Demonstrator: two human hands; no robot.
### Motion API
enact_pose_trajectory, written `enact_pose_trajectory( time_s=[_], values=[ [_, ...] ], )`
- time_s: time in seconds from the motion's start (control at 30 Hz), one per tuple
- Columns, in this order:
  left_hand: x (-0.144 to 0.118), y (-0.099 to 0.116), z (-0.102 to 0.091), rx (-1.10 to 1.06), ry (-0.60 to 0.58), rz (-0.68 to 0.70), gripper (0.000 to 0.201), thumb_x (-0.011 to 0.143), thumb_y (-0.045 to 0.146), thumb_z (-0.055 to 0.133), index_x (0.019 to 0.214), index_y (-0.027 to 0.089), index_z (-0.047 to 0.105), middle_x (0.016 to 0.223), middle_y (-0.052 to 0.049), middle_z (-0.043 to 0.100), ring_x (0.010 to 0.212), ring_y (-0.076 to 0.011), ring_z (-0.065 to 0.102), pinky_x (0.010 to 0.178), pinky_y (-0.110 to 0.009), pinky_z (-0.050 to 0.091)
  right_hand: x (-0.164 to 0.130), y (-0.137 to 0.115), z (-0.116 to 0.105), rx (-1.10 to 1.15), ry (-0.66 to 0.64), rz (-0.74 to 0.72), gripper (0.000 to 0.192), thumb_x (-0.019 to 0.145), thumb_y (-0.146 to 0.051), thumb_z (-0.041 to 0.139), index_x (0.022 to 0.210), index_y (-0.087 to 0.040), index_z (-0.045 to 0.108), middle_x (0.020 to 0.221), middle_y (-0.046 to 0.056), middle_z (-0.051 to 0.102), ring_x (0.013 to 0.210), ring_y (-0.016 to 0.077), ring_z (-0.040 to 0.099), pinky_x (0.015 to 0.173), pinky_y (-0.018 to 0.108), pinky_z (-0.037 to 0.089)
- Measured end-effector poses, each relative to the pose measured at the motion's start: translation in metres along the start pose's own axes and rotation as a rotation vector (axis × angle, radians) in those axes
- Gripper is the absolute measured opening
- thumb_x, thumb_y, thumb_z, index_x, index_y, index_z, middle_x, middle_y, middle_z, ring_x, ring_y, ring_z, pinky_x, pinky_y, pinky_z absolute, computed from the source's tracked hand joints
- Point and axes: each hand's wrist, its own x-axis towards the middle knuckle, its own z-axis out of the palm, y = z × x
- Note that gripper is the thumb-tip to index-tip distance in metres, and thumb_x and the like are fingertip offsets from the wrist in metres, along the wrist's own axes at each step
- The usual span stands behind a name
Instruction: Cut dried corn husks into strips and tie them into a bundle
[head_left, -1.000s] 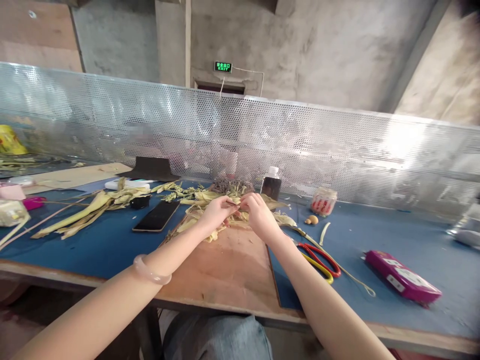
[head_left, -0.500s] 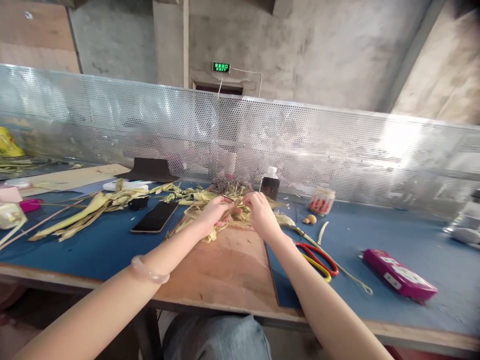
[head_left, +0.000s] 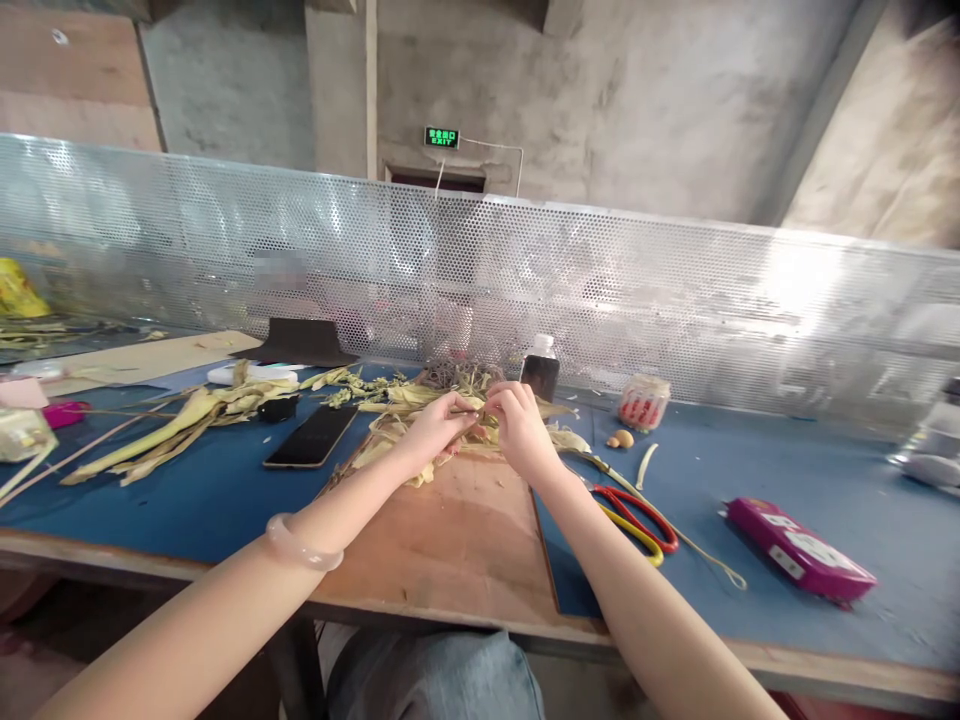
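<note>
My left hand [head_left: 433,428] and my right hand [head_left: 517,428] meet over the far end of a wooden board [head_left: 457,540], both pinching the same dry yellow-green leaf strip [head_left: 471,411]. The strip belongs to a heap of dried leaves [head_left: 390,400] lying at the board's far edge. A pale bangle sits on my left wrist. Red and yellow scissors [head_left: 637,518] lie just right of my right forearm on the blue table [head_left: 750,470].
A black phone [head_left: 311,436] lies left of the board, with long leaves [head_left: 180,420] beyond it. A dark bottle [head_left: 541,368], a small jar [head_left: 644,402], and a magenta box [head_left: 799,549] are on the right. A perforated metal screen [head_left: 600,290] backs the table.
My hands stay together on the leaf strip; the fingers have shifted slightly along it. The view has barely moved.
</note>
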Motion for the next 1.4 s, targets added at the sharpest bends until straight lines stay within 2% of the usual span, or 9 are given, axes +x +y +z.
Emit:
enact_pose_trajectory(
  time_s=[0.2,0.43,0.6,0.77,1.0,1.2,1.4],
  values=[
    [0.0007,-0.0018,0.0005,0.153,-0.043,0.064,0.017,0.081,0.034,0.057,0.084,0.021,0.048,0.071,-0.001,0.068,0.031,-0.006,0.042,0.031,-0.018,0.027,-0.0013,0.0018,0.0022,-0.024,-0.125,0.021,0.021,0.08,-0.003,0.036,0.08,-0.02,0.048,0.085,0.008,0.055,0.084,0.023,0.047,0.077,0.036,0.042],
    [-0.0014,-0.0015,0.005,0.27,-0.029,0.238,0.018,0.081,0.036,0.057,0.078,0.02,0.051,0.072,0.003,0.06,0.031,-0.0045,0.042,0.034,-0.02,0.034,-0.0007,0.0046,0.0017,-0.024,-0.09,0.041,0.022,0.076,-0.002,0.035,0.078,-0.02,0.046,0.08,0.008,0.052,0.08,0.0227,0.046,0.075,0.034,0.041],
    [-0.0033,-0.0001,0.0068,0.297,0.009,0.274,0.019,0.081,0.038,0.058,0.078,0.02,0.053,0.067,0.005,0.056,0.034,-0.0049,0.043,0.038,-0.02,0.036,-0.0006,0.0035,0.0011,-0.012,-0.078,0.067,0.021,0.077,-0.003,0.035,0.076,-0.02,0.047,0.079,0.006,0.051,0.08,0.0216,0.047,0.074,0.033,0.041],
    [-0.0057,0.0001,0.0072,0.308,0.04,0.314,0.015,0.082,0.035,0.055,0.081,0.021,0.054,0.075,0.004,0.058,0.035,-0.0059,0.048,0.039,-0.02,0.037,-0.0001,0.0034,0.0008,0.002,-0.064,0.071,0.019,0.082,-0.006,0.035,0.077,-0.02,0.047,0.08,0.007,0.051,0.081,0.0218,0.048,0.074,0.033,0.041],
    [-0.0082,0.0014,0.0069,0.33,0.045,0.341,0.01,0.084,0.03,0.051,0.083,0.021,0.054,0.071,0.005,0.057,0.036,-0.0068,0.05,0.042,-0.02,0.039,0.0007,0.0028,-0.0003,0.021,-0.065,0.084,0.017,0.085,-0.009,0.035,0.078,-0.019,0.047,0.08,0.007,0.05,0.077,0.0209,0.048,0.072,0.032,0.042],
    [-0.0071,0.0004,0.0072,0.289,0.046,0.333,0.013,0.083,0.032,0.054,0.082,0.02,0.059,0.085,0.001,0.064,0.036,-0.0053,0.05,0.044,-0.021,0.042,0.0015,0.0012,-0.0014,0.028,-0.075,0.088,0.018,0.086,-0.01,0.036,0.078,-0.019,0.05,0.078,0.007,0.05,0.075,0.0202,0.049,0.07,0.032,0.043],
    [-0.0033,0.0001,0.0046,0.222,0.041,0.239,0.016,0.08,0.029,0.06,0.089,0.019,0.069,0.066,0.0,0.065,0.039,-0.0089,0.055,0.04,-0.02,0.034,0.0015,0.0024,-0.0005,0.064,-0.052,0.111,0.019,0.085,-0.011,0.037,0.079,-0.018,0.054,0.08,0.007,0.052,0.075,0.0198,0.052,0.071,0.031,0.044]
  ],
)
